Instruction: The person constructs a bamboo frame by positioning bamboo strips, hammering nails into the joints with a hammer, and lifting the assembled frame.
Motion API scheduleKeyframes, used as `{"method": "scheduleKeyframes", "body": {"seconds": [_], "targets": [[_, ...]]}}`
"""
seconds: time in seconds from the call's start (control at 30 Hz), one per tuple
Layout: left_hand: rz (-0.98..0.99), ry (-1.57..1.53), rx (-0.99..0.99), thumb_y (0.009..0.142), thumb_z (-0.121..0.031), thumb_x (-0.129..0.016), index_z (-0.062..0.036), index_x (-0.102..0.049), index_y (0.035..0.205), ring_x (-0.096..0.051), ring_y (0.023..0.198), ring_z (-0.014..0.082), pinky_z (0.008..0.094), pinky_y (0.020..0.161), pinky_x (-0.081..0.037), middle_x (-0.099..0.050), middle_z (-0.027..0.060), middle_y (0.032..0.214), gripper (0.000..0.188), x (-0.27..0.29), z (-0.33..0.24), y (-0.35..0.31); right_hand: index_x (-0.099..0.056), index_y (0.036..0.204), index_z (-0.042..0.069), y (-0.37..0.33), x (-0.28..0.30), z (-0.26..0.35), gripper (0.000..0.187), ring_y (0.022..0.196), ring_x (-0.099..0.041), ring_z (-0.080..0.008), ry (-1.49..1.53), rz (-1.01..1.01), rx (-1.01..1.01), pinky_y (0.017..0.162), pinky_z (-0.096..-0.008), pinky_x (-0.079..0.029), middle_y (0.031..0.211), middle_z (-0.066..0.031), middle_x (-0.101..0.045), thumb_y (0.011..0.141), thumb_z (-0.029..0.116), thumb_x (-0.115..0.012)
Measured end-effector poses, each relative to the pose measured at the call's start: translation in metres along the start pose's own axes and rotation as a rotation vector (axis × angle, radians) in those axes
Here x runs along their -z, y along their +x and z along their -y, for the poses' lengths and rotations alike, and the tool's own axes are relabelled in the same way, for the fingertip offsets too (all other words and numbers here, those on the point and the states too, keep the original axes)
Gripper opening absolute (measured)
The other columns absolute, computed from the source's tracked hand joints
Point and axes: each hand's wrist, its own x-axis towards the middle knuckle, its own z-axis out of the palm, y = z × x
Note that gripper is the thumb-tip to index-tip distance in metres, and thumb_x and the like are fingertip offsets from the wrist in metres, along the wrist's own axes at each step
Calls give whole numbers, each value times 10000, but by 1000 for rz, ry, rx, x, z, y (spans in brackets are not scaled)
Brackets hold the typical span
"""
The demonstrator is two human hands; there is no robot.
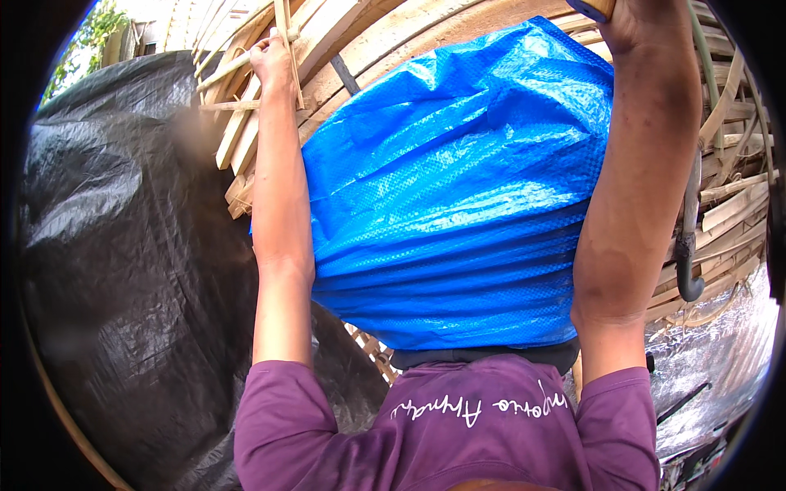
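My left hand (273,59) is closed round thin split bamboo strips (286,41) at the upper left. One strip stands nearly upright at the fingers, and others cross beside it. My right hand (643,23) is raised at the upper right, its fingers mostly cut off by the edge of the view. From it sticks the rounded end of a wooden handle (596,8); whatever it belongs to is out of sight. A blue woven plastic tarp (458,188) covers my lap between both forearms, wrinkled and gathered at the waist.
Black plastic sheeting (123,245) hangs along the left. Long bamboo slats (393,65) lie behind the tarp, with more split strips (729,221) piled at the right. A dark hooked rod (688,270) hangs by that pile, above silvery sheeting (704,368).
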Motion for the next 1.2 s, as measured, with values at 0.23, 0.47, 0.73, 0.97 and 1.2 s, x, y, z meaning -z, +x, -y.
{"method": "scheduleKeyframes", "body": {"seconds": [0.23, 0.47, 0.73, 0.97, 1.2], "targets": [[93, -170, 114, 957, -180, -634, -54, -547, 972, -571, 695, 124, 271, 602, -484, -621, 48, 841, 154, -3, -6, -9, -494, 938, 70, 10, 6, -3, 99, 480, -353, -18, -70, -122, 6, 367, -177, -298, 651, 62, -361, 919, 139, -562], [99, 124, -34, 911, -169, -659, -39, -587, 1070, -530, 785, 91, 260, 725, -438, -600, 18, 878, 218, 53, -25, -29, -467, 971, 34, 30, 26, -30, 182, 505, -371, -15, -64, 18, -61, 399, -182, -319, 675, 38, -385, 923, 113, -623], [207, 77, -346, 931, -15, -574, -60, -513, 1209, -510, 727, 61, 222, 648, -440, -493, -13, 801, 289, 158, -30, -95, -437, 964, 54, 10, -1, -22, 188, 470, -386, -32, -198, 34, -45, 386, -208, -318, 638, 36, -405, 899, 97, -608], [176, 58, -156, 961, -24, -574, -51, -555, 1161, -517, 725, 76, 224, 702, -445, -491, -12, 812, 203, 229, 12, -181, -455, 1007, 62, 6, -5, -34, 212, 452, -398, -26, -592, 55, 71, 367, -192, -331, 628, 47, -419, 931, 171, -620], [-209, -101, -334, 948, -7, -595, -22, -481, 1210, -504, 800, 101, 263, 781, -438, -511, 22, 834, 285, 235, 45, -257, -616, 1207, 88, 62, 45, -67, 405, 990, -657, -398, -1511, 329, 313, 871, -465, -517, 1030, -241, -684, 848, 275, -609]]}}
